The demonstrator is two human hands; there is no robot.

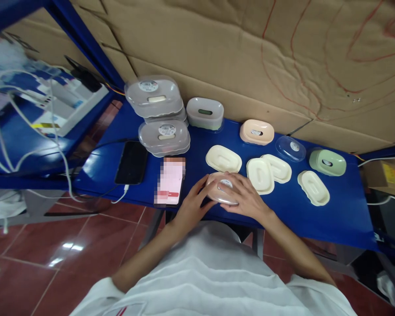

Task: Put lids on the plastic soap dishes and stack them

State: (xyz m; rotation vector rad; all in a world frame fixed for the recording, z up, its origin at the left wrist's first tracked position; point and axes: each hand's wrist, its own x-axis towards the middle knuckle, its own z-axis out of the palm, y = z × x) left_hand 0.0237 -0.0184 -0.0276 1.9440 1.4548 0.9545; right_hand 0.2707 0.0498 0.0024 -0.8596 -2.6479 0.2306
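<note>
A pinkish oval plastic box with a clear lid [213,189] and a white label sits at the table's front edge between my hands. My left hand [196,197] has its fingers closed around the box's left side. On the right side, my right hand [248,197] grips it, with fingers over the lid. Just behind the box lies a cream oval tray [223,158]. To the right are a second cream piece [260,175], another partly under it, and a cream tray [314,188] farther right. My fingers hide part of the box.
Stacked lidded boxes [164,136] stand at the back left beside a grey-green box [204,113]. A peach box [256,131], clear lid [290,148] and green box [327,162] line the back right. Two phones [131,162] lie left, one cabled. Cardboard [217,52] walls the back.
</note>
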